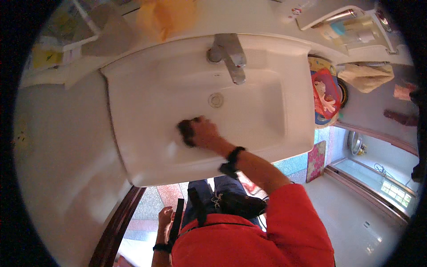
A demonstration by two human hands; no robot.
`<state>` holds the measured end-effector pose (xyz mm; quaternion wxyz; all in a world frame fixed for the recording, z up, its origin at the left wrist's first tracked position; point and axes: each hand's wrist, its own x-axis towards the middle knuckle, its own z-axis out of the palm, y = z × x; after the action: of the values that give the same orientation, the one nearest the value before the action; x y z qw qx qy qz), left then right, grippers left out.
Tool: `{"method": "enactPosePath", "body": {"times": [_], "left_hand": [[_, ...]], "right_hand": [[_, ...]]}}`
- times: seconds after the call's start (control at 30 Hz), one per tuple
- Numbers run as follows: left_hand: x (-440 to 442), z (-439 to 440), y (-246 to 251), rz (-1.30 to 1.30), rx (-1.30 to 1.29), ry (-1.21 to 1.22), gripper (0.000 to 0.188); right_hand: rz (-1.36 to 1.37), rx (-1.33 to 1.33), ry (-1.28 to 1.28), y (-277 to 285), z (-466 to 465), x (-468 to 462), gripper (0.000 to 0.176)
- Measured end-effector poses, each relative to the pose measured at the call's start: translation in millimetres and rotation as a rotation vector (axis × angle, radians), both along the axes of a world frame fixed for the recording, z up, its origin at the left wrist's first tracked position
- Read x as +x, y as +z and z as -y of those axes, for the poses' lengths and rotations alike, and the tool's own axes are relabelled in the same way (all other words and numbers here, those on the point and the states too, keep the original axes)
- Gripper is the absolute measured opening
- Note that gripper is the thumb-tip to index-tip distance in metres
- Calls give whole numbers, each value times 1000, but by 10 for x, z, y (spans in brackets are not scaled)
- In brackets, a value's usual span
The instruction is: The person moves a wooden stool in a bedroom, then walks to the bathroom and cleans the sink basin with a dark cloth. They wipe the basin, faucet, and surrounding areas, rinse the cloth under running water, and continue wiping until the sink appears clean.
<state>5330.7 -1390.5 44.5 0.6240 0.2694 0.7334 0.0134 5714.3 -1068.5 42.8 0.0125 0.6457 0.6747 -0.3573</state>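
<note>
My right hand (205, 132) is closed around a dark scrubbing pad (186, 132), blurred, against the left part of the white sink's basin (146, 110). Up and to the right of that hand lies the round drain (216, 100). A chrome faucet (230, 56) stands at the sink's back edge, its spout over the basin. My left hand (165, 213) hangs low beside my body, below the sink's front edge, with its fingers curled; nothing shows in it. Both wrists wear dark bands.
A wall shelf (347, 26) with bottles is at the upper right, above a hanging beige cloth (367, 76). Right of the sink sits a red plastic basket (328, 90) with pale gloves inside. Another shelf (80, 46) is at the upper left. A patterned mat (316, 162) stands near the doorway.
</note>
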Motion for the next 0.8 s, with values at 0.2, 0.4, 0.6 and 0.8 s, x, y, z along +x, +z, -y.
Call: {"method": "enactPosePath", "body": {"times": [0.2,0.4,0.6,0.8], "left_hand": [[-114,-103,124,-39,20,47,28],[-555,-2,-232,-77,-34,-40,26],[-888,69,-549,-11,87,-158,32],[-501,-374,21,79,53,-106,29]], "right_hand": [[-122,307,-95,-275,-358,-476,35],[241,393,-149,-287,-693,477,34],[374,183,-69,213,-324,1733,37],[207,240,-185,986,359,2718,50]]}}
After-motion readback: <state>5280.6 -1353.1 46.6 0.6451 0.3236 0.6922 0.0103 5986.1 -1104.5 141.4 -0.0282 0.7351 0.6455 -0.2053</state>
